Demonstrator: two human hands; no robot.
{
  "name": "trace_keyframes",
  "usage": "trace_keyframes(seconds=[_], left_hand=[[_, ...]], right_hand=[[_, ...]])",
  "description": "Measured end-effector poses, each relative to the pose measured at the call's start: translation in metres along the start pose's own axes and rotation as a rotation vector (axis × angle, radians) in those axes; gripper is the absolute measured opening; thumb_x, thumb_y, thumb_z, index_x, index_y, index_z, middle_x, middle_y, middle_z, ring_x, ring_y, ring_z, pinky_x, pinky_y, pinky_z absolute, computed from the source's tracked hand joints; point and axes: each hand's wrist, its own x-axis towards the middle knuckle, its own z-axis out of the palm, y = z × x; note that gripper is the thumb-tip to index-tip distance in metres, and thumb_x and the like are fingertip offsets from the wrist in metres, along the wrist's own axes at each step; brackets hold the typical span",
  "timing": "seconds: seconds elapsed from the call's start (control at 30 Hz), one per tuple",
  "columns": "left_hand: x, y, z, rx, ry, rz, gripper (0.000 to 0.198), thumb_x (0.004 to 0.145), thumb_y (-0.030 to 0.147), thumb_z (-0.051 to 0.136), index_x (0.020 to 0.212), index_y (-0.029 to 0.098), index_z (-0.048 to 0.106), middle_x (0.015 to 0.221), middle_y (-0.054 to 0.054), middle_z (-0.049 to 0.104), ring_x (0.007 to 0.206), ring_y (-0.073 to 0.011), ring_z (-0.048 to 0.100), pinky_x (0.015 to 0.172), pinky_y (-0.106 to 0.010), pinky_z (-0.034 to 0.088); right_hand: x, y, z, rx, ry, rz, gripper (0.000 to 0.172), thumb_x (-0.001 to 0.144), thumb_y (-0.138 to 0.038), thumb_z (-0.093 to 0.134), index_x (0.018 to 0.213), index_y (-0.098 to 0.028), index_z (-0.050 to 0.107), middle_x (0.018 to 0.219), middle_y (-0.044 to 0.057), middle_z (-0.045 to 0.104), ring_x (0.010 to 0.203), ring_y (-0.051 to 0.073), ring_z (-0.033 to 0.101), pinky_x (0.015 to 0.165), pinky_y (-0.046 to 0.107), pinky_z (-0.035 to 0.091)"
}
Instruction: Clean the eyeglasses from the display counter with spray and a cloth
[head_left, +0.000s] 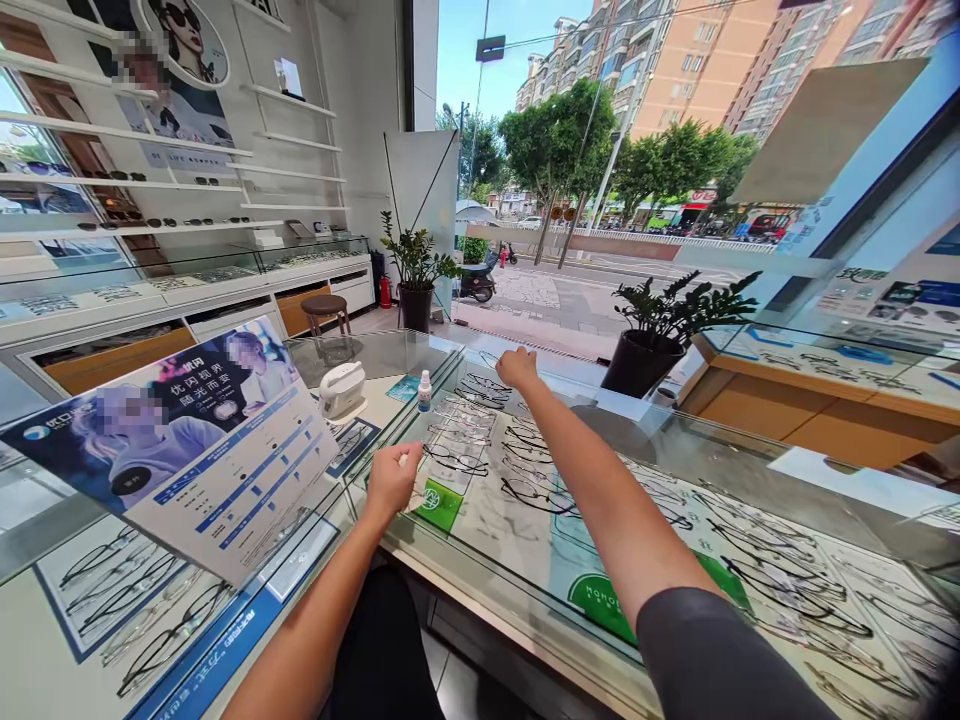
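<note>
My left hand (394,476) is closed in a loose fist at the near edge of the glass display counter (480,560). A pale bit shows at its fingers, too small to name. Close by are a small white-capped spray bottle (425,392) on the glass and a green card (439,504). My right hand (518,368) reaches to the counter's far side, fingers curled; what they hold, if anything, is hidden. Beside it, a thin pair of glasses (489,358) shows. Rows of eyeglasses (457,460) lie in the case between and below my hands.
A large printed sign (225,440) leans on the left counter, above more framed glasses (150,590). A white device (342,388) stands behind it. Potted plants (645,350) stand by the window, a round stool (326,312) farther left. Wall shelves (187,228) hold sunglasses.
</note>
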Motion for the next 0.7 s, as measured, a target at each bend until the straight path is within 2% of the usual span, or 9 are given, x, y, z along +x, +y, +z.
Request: trace_keyframes(seconds=[0.07, 0.2, 0.3, 0.4, 0.47, 0.57, 0.63, 0.7], left_hand=[[0.001, 0.001, 0.0, 0.008, 0.005, -0.001, 0.047, 0.094, 0.052, 0.058, 0.058, 0.022, 0.06, 0.054, 0.001, 0.045, 0.064, -0.02, 0.052, 0.064, -0.028, 0.038], [-0.003, 0.003, -0.003, 0.057, 0.02, 0.021, 0.047, 0.094, 0.052, 0.057, 0.058, 0.021, 0.056, 0.055, 0.002, 0.043, 0.062, -0.0171, 0.046, 0.064, -0.028, 0.035], [-0.011, 0.011, -0.004, 0.073, 0.063, 0.065, 0.048, 0.095, 0.052, 0.056, 0.059, 0.022, 0.049, 0.056, 0.004, 0.038, 0.061, -0.0148, 0.04, 0.063, -0.028, 0.032], [-0.015, 0.04, 0.008, -0.01, 0.028, 0.106, 0.05, 0.097, 0.055, 0.054, 0.06, 0.022, 0.045, 0.057, 0.004, 0.038, 0.06, -0.0142, 0.037, 0.063, -0.029, 0.031], [-0.012, 0.072, 0.027, -0.129, -0.128, 0.128, 0.051, 0.098, 0.057, 0.054, 0.062, 0.022, 0.049, 0.058, 0.003, 0.045, 0.06, -0.0145, 0.042, 0.063, -0.029, 0.034], [0.003, 0.128, 0.073, -0.362, -0.49, 0.067, 0.046, 0.095, 0.058, 0.06, 0.071, 0.019, 0.062, 0.065, 0.0, 0.06, 0.061, -0.0141, 0.048, 0.062, -0.027, 0.038], [0.015, 0.159, 0.112, -0.537, -0.755, -0.128, 0.038, 0.091, 0.054, 0.067, 0.078, 0.019, 0.066, 0.067, 0.0, 0.063, 0.055, -0.0122, 0.047, 0.054, -0.026, 0.035], [0.026, 0.18, 0.149, -0.677, -0.945, -0.378, 0.031, 0.091, 0.047, 0.073, 0.083, 0.017, 0.069, 0.068, 0.0, 0.066, 0.053, -0.0112, 0.05, 0.05, -0.025, 0.037]], right_hand=[[-0.009, 0.004, -0.017, 0.049, 0.037, -0.001, 0.038, 0.109, -0.026, 0.043, 0.117, -0.012, 0.077, 0.133, 0.025, 0.075, 0.139, 0.04, 0.052, 0.113, 0.055, 0.038], [-0.049, 0.021, -0.051, 0.164, 0.123, -0.009, 0.047, 0.11, -0.028, 0.035, 0.122, -0.018, 0.08, 0.152, 0.016, 0.069, 0.139, 0.04, 0.049, 0.112, 0.054, 0.037], [-0.098, 0.045, -0.069, 0.255, 0.204, -0.009, 0.05, 0.111, -0.033, 0.034, 0.138, -0.022, 0.074, 0.163, 0.01, 0.062, 0.141, 0.037, 0.048, 0.113, 0.051, 0.038], [-0.156, 0.076, -0.074, 0.332, 0.281, -0.017, 0.05, 0.112, -0.036, 0.034, 0.145, -0.026, 0.07, 0.162, 0.006, 0.063, 0.142, 0.032, 0.05, 0.114, 0.047, 0.04], [-0.192, 0.095, -0.071, 0.492, 0.383, -0.069, 0.045, 0.11, -0.037, 0.041, 0.138, -0.025, 0.075, 0.153, 0.007, 0.07, 0.138, 0.032, 0.055, 0.114, 0.048, 0.041], [-0.238, 0.115, -0.06, 0.583, 0.531, -0.096, 0.042, 0.108, -0.038, 0.046, 0.136, -0.027, 0.076, 0.146, 0.007, 0.074, 0.134, 0.032, 0.059, 0.114, 0.05, 0.042], [-0.261, 0.122, -0.052, 0.552, 0.653, -0.096, 0.043, 0.107, -0.038, 0.048, 0.138, -0.025, 0.075, 0.145, 0.009, 0.074, 0.13, 0.032, 0.06, 0.114, 0.051, 0.042], [-0.278, 0.127, -0.046, 0.482, 0.753, -0.102, 0.044, 0.108, -0.035, 0.047, 0.142, -0.026, 0.073, 0.149, 0.007, 0.073, 0.131, 0.033, 0.059, 0.114, 0.053, 0.04]])
